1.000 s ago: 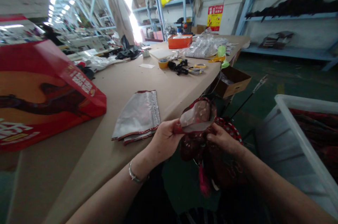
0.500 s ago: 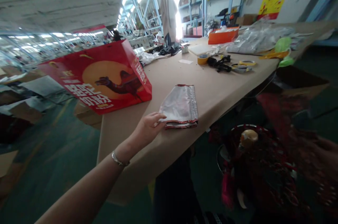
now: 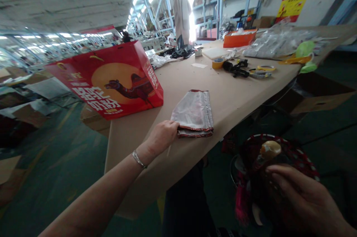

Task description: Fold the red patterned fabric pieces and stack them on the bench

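Observation:
A silvery-grey flat pouch (image 3: 193, 108) with dark red edges lies in layers near the table's front edge. My left hand (image 3: 161, 136), with a bracelet at the wrist, is closed on its near left corner, the thumb and fingertips pinching it. Low on the right, my right hand (image 3: 301, 192) is over a round basket (image 3: 302, 155) with a red-patterned rim. Its fingers are pinched on dark reddish cloth (image 3: 264, 177), which is dim and partly hidden. In the basket, a pale yellowish round item (image 3: 270, 149) shows beside the cloth.
A large red paper bag (image 3: 122, 88) with a camel picture stands left on the brown-covered table (image 3: 181, 73). Farther back are a yellow tape roll (image 3: 217, 63), black clips (image 3: 236, 68), yellow-handled scissors (image 3: 262, 71), an orange box (image 3: 240, 38) and clear plastic bags (image 3: 279, 41).
My right hand, blurred with reddish lacy cloth at the far right before, has moved left over the basket. My left hand stays at the pouch corner. The view has shifted slightly.

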The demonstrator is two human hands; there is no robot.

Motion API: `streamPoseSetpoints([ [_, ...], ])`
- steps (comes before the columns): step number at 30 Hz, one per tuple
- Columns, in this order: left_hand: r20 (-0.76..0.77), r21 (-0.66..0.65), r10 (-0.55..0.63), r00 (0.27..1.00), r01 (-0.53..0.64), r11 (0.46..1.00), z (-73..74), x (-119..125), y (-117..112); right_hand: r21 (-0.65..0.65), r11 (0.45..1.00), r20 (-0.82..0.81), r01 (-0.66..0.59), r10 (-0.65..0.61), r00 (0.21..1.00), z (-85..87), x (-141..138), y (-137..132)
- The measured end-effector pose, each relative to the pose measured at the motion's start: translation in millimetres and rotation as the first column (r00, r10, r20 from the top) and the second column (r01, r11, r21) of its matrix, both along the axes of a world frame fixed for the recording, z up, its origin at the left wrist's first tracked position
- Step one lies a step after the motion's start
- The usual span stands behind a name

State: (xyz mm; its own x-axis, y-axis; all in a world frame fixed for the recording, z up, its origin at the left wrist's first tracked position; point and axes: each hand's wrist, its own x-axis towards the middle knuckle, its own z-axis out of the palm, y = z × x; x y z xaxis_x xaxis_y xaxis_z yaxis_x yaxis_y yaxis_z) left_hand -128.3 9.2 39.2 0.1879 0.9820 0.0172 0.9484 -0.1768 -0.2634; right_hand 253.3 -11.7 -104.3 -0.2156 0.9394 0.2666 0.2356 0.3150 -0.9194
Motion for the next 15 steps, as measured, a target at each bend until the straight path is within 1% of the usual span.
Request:
streamPoseSetpoints([
  [1, -0.011, 0.009, -0.003, 1.000, 0.003, 1.000, 1.2, 0, 2, 0.124, 0.985, 0.049, -0.121, 0.116, 0.992, 15.8, -17, 3],
  [2, -0.016, 0.025, -0.016, 1.000, 0.017, 1.000, 2.9, 0, 5, 0.229, 0.950, 0.090, -0.214, 0.198, 0.976, 31.5, -35, 9],
  [3, -0.019, 0.046, -0.034, 0.999, 0.035, 0.998, 5.3, 1, 8, 0.305, 0.908, 0.121, -0.286, 0.261, 0.958, 46.7, -54, 18],
  [4, -0.023, 0.067, -0.055, 0.998, 0.057, 0.996, 8.5, 2, 12, 0.355, 0.872, 0.152, -0.338, 0.303, 0.941, 61.2, -74, 29],
  [6, -0.032, 0.106, -0.092, 0.995, 0.095, 0.990, 17.3, 7, 19, 0.396, 0.831, 0.232, -0.390, 0.320, 0.918, 86.8, -114, 56],
  [7, -0.029, 0.127, -0.104, 0.994, 0.106, 0.986, 22.5, 11, 23, 0.388, 0.833, 0.285, -0.396, 0.300, 0.910, 97.6, -134, 70],
  [9, 0.005, 0.177, -0.128, 0.992, 0.125, 0.976, 32.6, 19, 29, 0.349, 0.859, 0.382, -0.375, 0.236, 0.894, 114.3, -170, 94],
  [11, 0.053, 0.224, -0.155, 0.986, 0.140, 0.964, 40.3, 26, 33, 0.315, 0.875, 0.503, -0.366, 0.173, 0.847, 124.3, -195, 112],
  [13, 0.074, 0.251, -0.166, 0.983, 0.143, 0.957, 43.8, 29, 34, 0.280, 0.886, 0.614, -0.370, 0.131, 0.778, 128.1, -207, 125],
  [15, 0.069, 0.269, -0.146, 0.987, 0.122, 0.955, 43.1, 28, 31, 0.235, 0.907, 0.681, -0.349, 0.102, 0.725, 128.1, -205, 135],
])
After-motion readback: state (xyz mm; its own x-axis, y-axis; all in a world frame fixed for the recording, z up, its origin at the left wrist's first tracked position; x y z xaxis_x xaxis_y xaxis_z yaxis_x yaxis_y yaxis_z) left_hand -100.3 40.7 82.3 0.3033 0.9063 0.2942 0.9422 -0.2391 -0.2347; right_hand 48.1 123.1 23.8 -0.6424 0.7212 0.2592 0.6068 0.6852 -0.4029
